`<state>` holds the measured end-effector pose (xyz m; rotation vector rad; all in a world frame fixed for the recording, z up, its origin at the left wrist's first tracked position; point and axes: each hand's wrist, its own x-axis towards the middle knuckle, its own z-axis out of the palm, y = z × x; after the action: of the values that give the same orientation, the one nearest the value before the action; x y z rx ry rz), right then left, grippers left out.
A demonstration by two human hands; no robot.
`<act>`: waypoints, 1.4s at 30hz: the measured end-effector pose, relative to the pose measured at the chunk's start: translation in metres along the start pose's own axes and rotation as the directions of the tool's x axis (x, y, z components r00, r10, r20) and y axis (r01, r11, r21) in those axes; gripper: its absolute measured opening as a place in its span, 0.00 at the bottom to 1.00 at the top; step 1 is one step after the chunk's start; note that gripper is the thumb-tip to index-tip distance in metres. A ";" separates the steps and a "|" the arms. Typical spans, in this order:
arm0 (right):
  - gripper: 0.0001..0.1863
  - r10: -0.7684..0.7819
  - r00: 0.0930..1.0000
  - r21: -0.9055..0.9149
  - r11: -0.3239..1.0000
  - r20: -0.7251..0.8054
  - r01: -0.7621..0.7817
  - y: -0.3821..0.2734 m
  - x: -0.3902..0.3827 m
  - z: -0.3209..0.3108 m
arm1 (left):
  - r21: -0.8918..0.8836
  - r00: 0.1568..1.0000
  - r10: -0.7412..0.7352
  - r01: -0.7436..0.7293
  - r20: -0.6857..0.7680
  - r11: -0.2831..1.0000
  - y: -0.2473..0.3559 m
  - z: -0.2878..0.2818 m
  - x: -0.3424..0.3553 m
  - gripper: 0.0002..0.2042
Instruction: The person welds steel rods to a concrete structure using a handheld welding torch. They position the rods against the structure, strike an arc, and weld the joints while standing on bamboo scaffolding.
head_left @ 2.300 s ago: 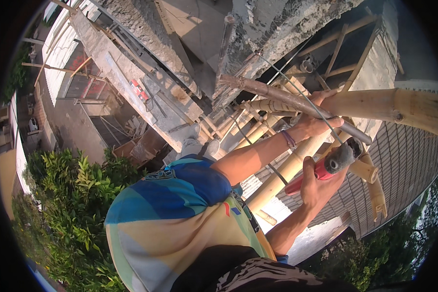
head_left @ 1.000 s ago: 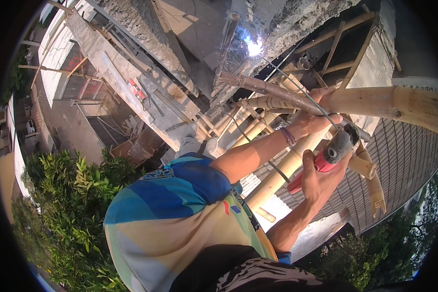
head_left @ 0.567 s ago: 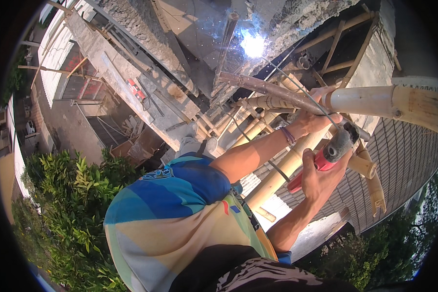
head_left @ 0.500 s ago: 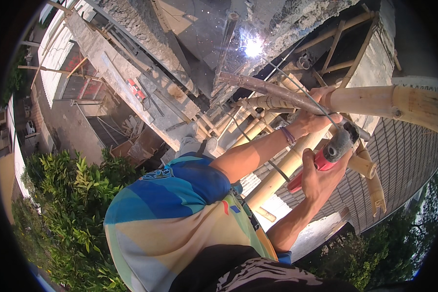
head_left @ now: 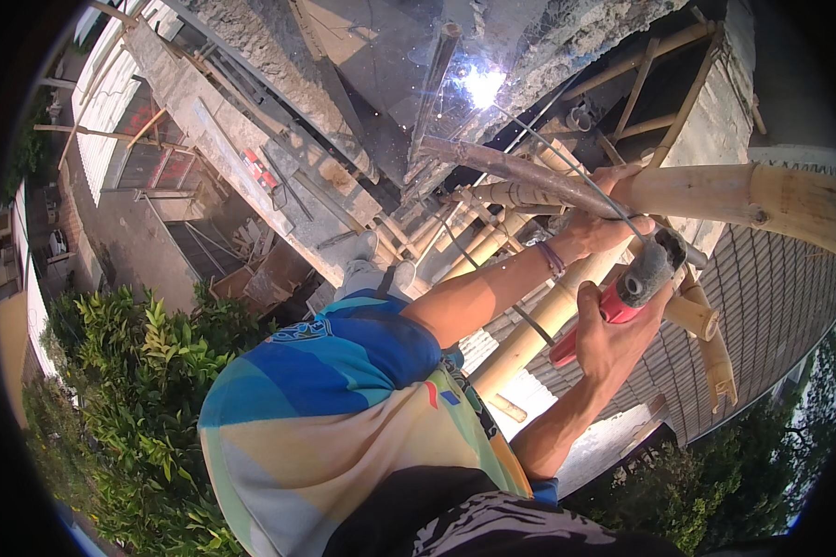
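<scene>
My right hand is closed round the red handle of a welding electrode holder, whose dark, worn head points up and right. A thin welding rod runs from it up and left to a bright white-blue arc, whose glare hides the contact spot. My left hand is wrapped round a rusty metal pipe, thumb on the near side and fingertips showing beyond it, against a thick bamboo pole. An upright rusty steel bar stands just left of the arc.
Rough concrete borders the arc. More bamboo poles cross beneath my arms. At the left, a plank walkway carries a red tool. Far below lie a tiled roof and leafy bushes. A dark cable hangs near my left forearm.
The arc's glow looks slightly wider, and its sparks differ. Both hands, the electrode holder and the pipe have hardly moved.
</scene>
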<state>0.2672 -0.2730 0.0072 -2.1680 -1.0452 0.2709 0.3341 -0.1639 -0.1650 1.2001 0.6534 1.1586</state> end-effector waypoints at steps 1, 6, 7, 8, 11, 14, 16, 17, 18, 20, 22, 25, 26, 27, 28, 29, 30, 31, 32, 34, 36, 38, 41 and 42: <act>0.30 -0.013 1.000 -0.003 1.000 0.000 0.013 0.000 0.000 0.000 | -0.013 1.000 -0.017 0.017 0.007 1.000 0.001 0.000 0.000 0.44; 0.30 -0.029 1.000 -0.011 1.000 0.005 0.029 0.001 0.001 0.001 | 0.002 1.000 0.020 -0.020 0.008 1.000 0.002 -0.002 0.000 0.45; 0.30 -0.035 0.999 -0.010 0.999 0.003 0.035 0.001 0.001 0.001 | -0.018 1.000 0.021 -0.021 0.008 1.000 0.002 -0.002 0.000 0.45; 0.31 -0.025 1.000 -0.006 1.000 0.001 0.025 0.001 0.001 0.001 | -0.038 1.000 0.022 -0.022 0.007 0.999 0.001 -0.001 0.000 0.45; 0.31 -0.019 1.000 -0.001 1.000 -0.003 0.019 0.000 0.000 0.001 | -0.003 1.000 -0.006 0.006 0.010 1.000 -0.003 0.001 0.001 0.45; 0.30 -0.039 0.999 -0.008 0.999 0.000 0.039 -0.001 0.001 0.001 | -0.002 1.000 0.014 -0.014 0.017 1.000 -0.007 0.001 0.001 0.45; 0.30 -0.022 1.000 -0.007 1.000 0.006 0.022 -0.002 0.001 0.001 | 0.000 1.000 0.022 -0.022 0.010 1.000 -0.008 0.002 0.001 0.45; 0.30 -0.020 1.000 -0.016 1.000 0.006 0.020 -0.002 0.001 0.001 | 0.000 1.000 0.027 -0.027 0.007 1.000 -0.009 0.003 0.002 0.45; 0.30 -0.017 1.000 -0.026 1.000 0.005 0.017 -0.002 0.001 0.001 | -0.045 1.000 0.007 -0.007 0.009 0.999 -0.009 0.003 0.002 0.45; 0.31 -0.018 1.000 -0.030 0.999 0.004 0.018 -0.002 0.001 0.001 | -0.145 0.998 -0.055 0.059 0.033 0.988 -0.008 0.004 0.002 0.45; 0.31 -0.023 1.000 -0.021 0.999 0.002 0.023 -0.002 0.001 0.001 | -0.066 1.000 -0.016 0.017 0.011 0.998 -0.006 0.003 0.002 0.45; 0.31 -0.013 1.000 -0.014 1.000 0.009 0.013 -0.001 0.002 0.001 | 0.000 1.000 -0.011 0.011 0.015 1.000 -0.002 0.001 0.001 0.45; 0.31 -0.017 1.000 -0.022 1.000 0.010 0.017 -0.001 0.002 0.001 | 0.013 1.000 -0.014 0.014 0.017 1.000 -0.001 0.000 0.001 0.45; 0.31 -0.020 1.000 -0.030 0.999 0.011 0.020 -0.001 0.002 0.001 | 0.024 1.000 -0.001 0.001 0.019 1.000 0.000 -0.001 0.001 0.45; 0.31 -0.023 1.000 -0.039 0.999 0.012 0.024 -0.001 0.002 0.001 | 0.030 1.000 0.011 -0.011 0.020 0.999 0.000 -0.001 0.001 0.45; 0.31 -0.023 1.000 -0.036 0.999 0.010 0.023 -0.001 0.002 0.001 | 0.033 1.000 0.011 -0.012 0.025 0.999 0.001 -0.001 0.001 0.45; 0.31 -0.023 1.000 -0.034 0.999 0.009 0.023 -0.002 0.002 0.002 | 0.042 0.999 0.022 -0.023 0.023 0.999 0.000 -0.001 0.001 0.45; 0.31 -0.022 1.000 -0.032 0.999 0.007 0.022 -0.002 0.002 0.002 | 0.048 0.999 0.022 -0.023 0.025 0.999 0.000 -0.001 0.001 0.45; 0.31 -0.021 1.000 -0.027 0.999 0.007 0.021 -0.002 0.002 0.002 | 0.049 1.000 0.015 -0.016 0.028 0.999 -0.001 0.000 0.001 0.45; 0.32 -0.020 1.000 -0.018 1.000 0.007 0.020 -0.003 0.002 0.002 | 0.042 0.999 0.034 -0.035 0.025 0.998 -0.004 0.001 0.001 0.44; 0.32 -0.024 1.000 -0.022 0.999 0.009 0.024 -0.004 0.002 0.003 | 0.022 0.999 0.032 -0.033 0.025 0.999 -0.007 0.002 0.002 0.44; 0.32 -0.019 1.000 -0.025 1.000 0.010 0.020 -0.005 0.002 0.003 | -0.010 0.999 0.005 -0.005 0.033 1.000 -0.009 0.004 0.002 0.44; 0.32 -0.009 1.000 -0.024 1.000 0.009 0.009 -0.005 0.001 0.003 | -0.019 0.999 0.020 -0.019 0.031 1.000 -0.010 0.005 0.001 0.44; 0.32 -0.013 1.000 -0.022 1.000 0.004 0.013 -0.006 0.001 0.004 | 0.002 0.999 0.031 -0.031 0.022 1.000 -0.009 0.004 0.000 0.44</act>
<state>0.2625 -0.2681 0.0081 -2.1805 -1.0688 0.2582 0.3412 -0.1645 -0.1723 1.2274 0.6210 1.1693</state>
